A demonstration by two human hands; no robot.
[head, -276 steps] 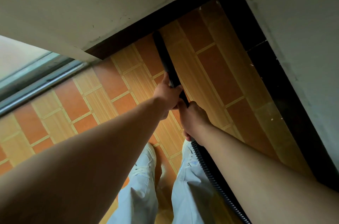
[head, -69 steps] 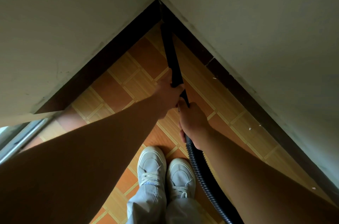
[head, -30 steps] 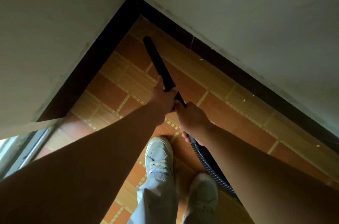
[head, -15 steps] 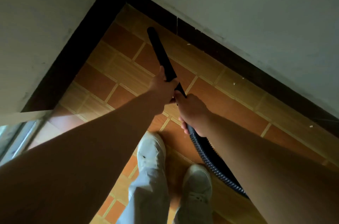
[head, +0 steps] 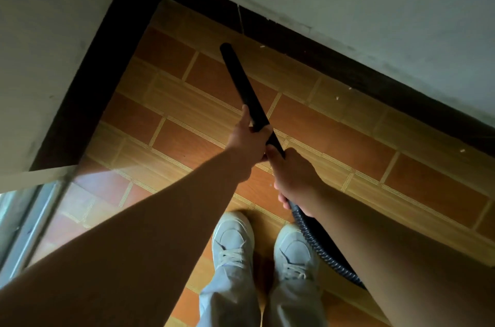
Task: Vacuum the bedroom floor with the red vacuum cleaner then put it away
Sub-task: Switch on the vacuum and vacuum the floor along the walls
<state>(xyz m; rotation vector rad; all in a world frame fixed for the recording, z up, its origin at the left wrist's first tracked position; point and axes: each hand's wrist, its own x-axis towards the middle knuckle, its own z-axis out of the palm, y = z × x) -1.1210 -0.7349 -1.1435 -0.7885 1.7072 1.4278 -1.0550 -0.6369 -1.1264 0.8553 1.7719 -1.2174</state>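
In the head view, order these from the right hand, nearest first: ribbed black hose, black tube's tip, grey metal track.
1. Ribbed black hose: held in the right hand.
2. Black tube's tip: ahead, near the dark skirting.
3. Grey metal track: far left edge.

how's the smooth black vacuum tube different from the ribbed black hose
The smooth black vacuum tube is straight; the ribbed black hose curves. The tube's surface is plain, the hose's ringed with ridges. The tube runs forward from the left hand toward the dark skirting; the hose trails back from the right hand past a pale shoe. Both are black.
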